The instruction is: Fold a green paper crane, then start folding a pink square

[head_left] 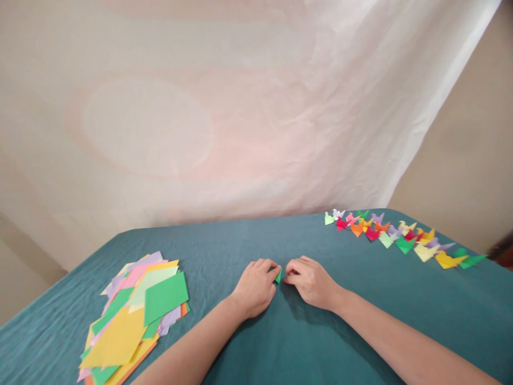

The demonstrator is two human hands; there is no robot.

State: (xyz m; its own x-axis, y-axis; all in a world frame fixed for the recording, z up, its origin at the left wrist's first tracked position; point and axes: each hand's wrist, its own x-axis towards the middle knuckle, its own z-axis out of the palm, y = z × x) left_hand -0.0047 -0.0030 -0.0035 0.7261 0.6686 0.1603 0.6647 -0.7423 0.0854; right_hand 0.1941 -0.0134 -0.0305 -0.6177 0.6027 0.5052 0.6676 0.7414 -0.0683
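Near the middle of the table, my left hand (257, 284) is closed on a small folded piece of green paper (278, 276). Only a pointed corner of the paper shows past the fingers; the rest is covered by the hand. Just to the right, my right hand (309, 280) has its fingers curled, thumb and forefinger close together. A small gap separates its fingertips from the green paper's corner. Whether anything is inside the right hand's curled fingers is hidden.
A loose pile of coloured paper sheets (116, 331) lies at the left. Several folded paper birds (405, 244) in many colours stand in rows at the far right. A dark teal cloth (216, 243) covers the table, and a pale hanging sheet (248, 123) stands behind it.
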